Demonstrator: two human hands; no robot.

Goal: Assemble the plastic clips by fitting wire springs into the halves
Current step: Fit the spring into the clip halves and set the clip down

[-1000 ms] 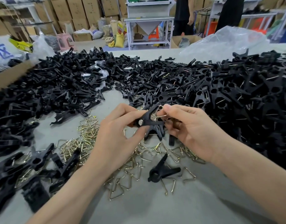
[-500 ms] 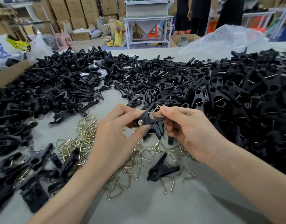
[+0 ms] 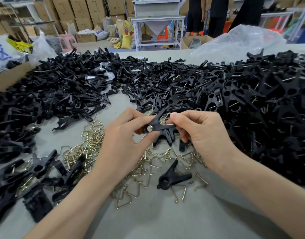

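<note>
We hold a clip [image 3: 158,125] just above the grey table [image 3: 157,221], between our two hands. Our left hand [image 3: 124,142] pinches it near the pivot with thumb and fingers, and our right hand [image 3: 205,135] pinches a wire spring [image 3: 167,117] set against the clip's spread arms. Loose springs [image 3: 89,140] lie scattered under our hands, with a second clip [image 3: 172,178] lying among them. Clip halves [image 3: 62,87] are heaped to the left and finished clips [image 3: 260,100] to the right.

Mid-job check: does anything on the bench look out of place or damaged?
Nothing looks damaged. Left hand holds a black clip, right hand its wire spring; one lone clip lies on the loose springs, apart from the heaps.
</note>
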